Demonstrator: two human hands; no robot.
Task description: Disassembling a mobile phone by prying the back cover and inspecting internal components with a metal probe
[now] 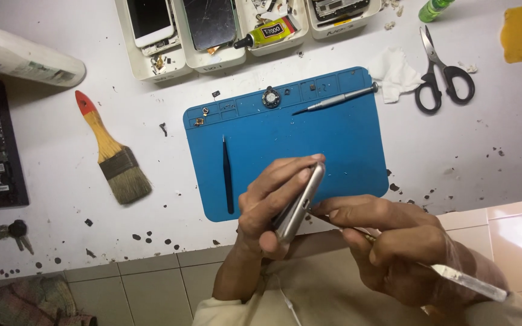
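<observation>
the phone (299, 202) stands on edge, gripped by the left hand (267, 211) over the blue mat (285, 145) near the table (61, 199) edge. the right hand (394, 241) is closed on a thin metal tool (466, 281) whose tip meets the phone's lower edge just below the left fingers (285, 169) — best kept shallow, with a steady grip and gentle levering.

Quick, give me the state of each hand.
Left hand: closed, holding a phone on edge.
Right hand: closed on a thin metal tool.
</observation>
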